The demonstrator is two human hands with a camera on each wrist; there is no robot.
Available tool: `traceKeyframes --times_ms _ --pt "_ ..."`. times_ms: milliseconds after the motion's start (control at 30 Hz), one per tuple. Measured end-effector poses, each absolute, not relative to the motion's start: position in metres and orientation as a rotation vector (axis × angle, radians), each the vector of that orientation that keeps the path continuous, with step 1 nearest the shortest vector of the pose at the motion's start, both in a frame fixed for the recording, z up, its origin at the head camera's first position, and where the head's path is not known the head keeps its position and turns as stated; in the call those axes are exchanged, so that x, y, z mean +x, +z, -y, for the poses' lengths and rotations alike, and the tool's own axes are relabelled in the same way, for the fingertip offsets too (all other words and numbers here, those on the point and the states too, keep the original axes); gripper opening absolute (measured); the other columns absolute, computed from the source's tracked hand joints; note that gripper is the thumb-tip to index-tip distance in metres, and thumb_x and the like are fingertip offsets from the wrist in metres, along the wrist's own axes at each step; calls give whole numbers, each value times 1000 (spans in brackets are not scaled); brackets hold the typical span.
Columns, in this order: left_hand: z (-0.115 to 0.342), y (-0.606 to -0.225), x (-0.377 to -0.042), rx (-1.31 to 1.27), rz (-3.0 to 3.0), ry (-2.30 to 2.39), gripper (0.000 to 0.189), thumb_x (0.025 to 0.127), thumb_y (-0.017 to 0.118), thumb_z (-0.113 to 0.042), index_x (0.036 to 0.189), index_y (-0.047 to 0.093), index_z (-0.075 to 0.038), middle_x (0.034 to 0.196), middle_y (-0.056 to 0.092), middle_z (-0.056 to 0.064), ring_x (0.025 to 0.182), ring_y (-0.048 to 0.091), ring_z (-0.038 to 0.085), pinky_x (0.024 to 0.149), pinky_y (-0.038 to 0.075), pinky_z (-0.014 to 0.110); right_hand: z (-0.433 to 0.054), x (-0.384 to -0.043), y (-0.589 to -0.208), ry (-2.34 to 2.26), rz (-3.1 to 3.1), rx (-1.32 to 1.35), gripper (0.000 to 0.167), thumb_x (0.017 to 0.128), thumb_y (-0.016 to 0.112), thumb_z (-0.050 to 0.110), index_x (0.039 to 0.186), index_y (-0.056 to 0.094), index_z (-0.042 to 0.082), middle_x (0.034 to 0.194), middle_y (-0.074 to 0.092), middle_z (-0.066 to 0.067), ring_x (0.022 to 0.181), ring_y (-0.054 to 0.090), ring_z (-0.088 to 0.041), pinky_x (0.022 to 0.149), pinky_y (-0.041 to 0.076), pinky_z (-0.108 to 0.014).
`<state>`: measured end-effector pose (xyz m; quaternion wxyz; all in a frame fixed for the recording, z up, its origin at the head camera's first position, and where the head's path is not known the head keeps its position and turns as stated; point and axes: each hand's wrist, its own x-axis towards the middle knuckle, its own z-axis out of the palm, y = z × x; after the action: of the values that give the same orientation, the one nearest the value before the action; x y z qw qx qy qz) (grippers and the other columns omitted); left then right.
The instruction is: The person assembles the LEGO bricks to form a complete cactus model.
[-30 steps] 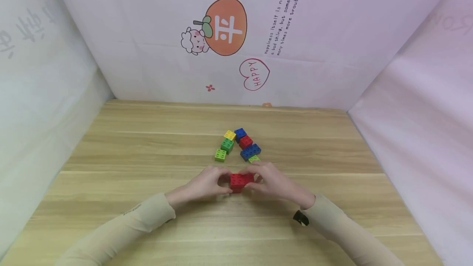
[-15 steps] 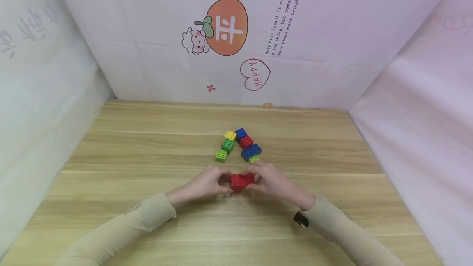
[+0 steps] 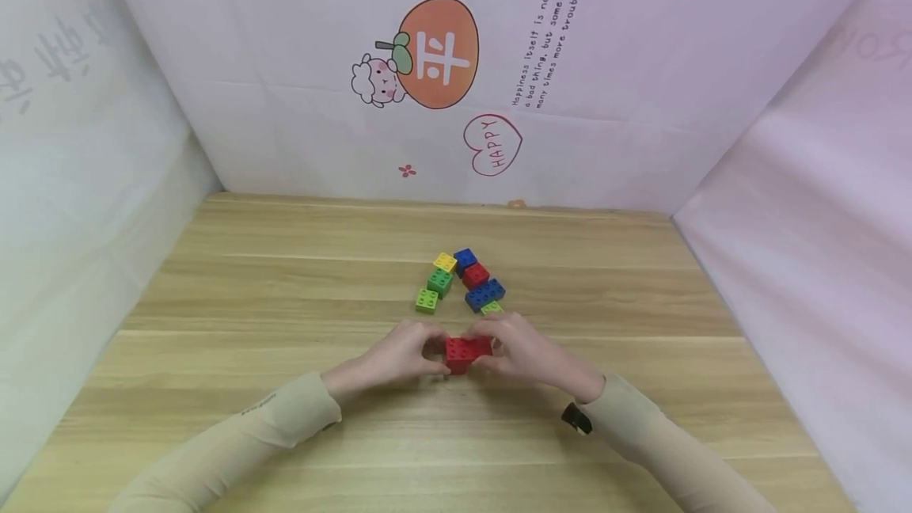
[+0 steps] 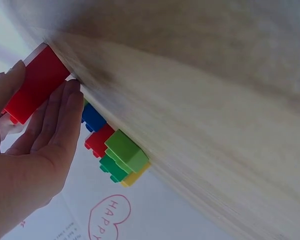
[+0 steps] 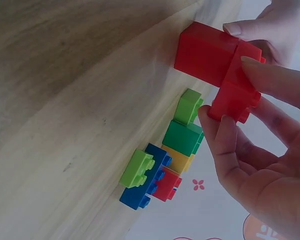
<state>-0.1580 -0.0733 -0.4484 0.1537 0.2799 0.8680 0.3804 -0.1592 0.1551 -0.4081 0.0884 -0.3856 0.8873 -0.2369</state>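
A long red toy brick [image 5: 236, 85] sits on a taller red block [image 5: 204, 52] and overhangs it on the right side, as the right wrist view shows. My left hand [image 3: 400, 351] holds the red stack at its left end between thumb and fingers. The overhanging part is pinched by my right hand [image 3: 523, 351], thumb in front and fingers behind. In the left wrist view, a red face [image 4: 42, 80] shows between the left thumb and fingers. Part of the long brick's studded top is hidden under the right fingers in the head view.
Behind the hands lie a yellow brick [image 3: 445, 262], a green one [image 3: 439, 282] and a lime one [image 3: 427, 301]. To their right are blue [image 3: 465, 260], red [image 3: 475, 275], long blue [image 3: 485, 294] and lime [image 3: 491, 308] bricks. White printed cloth [image 3: 321, 101] encloses the wooden table [image 3: 285, 260].
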Motion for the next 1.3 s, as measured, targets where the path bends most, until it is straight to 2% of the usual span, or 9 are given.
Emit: traceKeyframes --times_ms 533,833,967,1133,1300 --pt "75 -451 -159 791 -2494 1089 31 81 81 -15 110 72 -7 107 77 6 100 71 16 93 59 36 -153 -159 -408 -691 -2648 -1105 32 85 78 16 116 71 13 109 75 -1 96 68 -12 82 57 -22" --pt "74 -450 -158 785 -2478 1112 31 81 81 -14 110 72 -7 107 76 6 100 71 16 93 59 36 -158 -154 -414 -723 -2673 -1091 35 85 78 18 119 69 15 114 73 0 97 66 -11 84 59 -32" --pt "74 -450 -158 788 -2476 1113 31 80 81 -13 110 72 -7 108 76 6 100 71 16 93 58 37 -161 -153 -415 -745 -2668 -1050 37 86 77 19 122 67 16 117 73 0 101 67 -11 88 59 -31" --pt "73 -449 -158 788 -2484 1119 31 79 81 -13 108 72 -7 107 76 7 100 71 18 93 58 38 -164 -152 -418 -783 -2689 -1058 37 84 79 20 119 68 16 114 74 0 98 68 -10 86 60 -30" --pt "73 -448 -157 787 -2489 1117 32 79 81 -13 109 72 -7 107 76 7 101 70 18 94 58 38 -167 -152 -419 -808 -2698 -1095 35 84 79 16 117 69 12 113 74 -5 96 71 -14 84 62 -31"
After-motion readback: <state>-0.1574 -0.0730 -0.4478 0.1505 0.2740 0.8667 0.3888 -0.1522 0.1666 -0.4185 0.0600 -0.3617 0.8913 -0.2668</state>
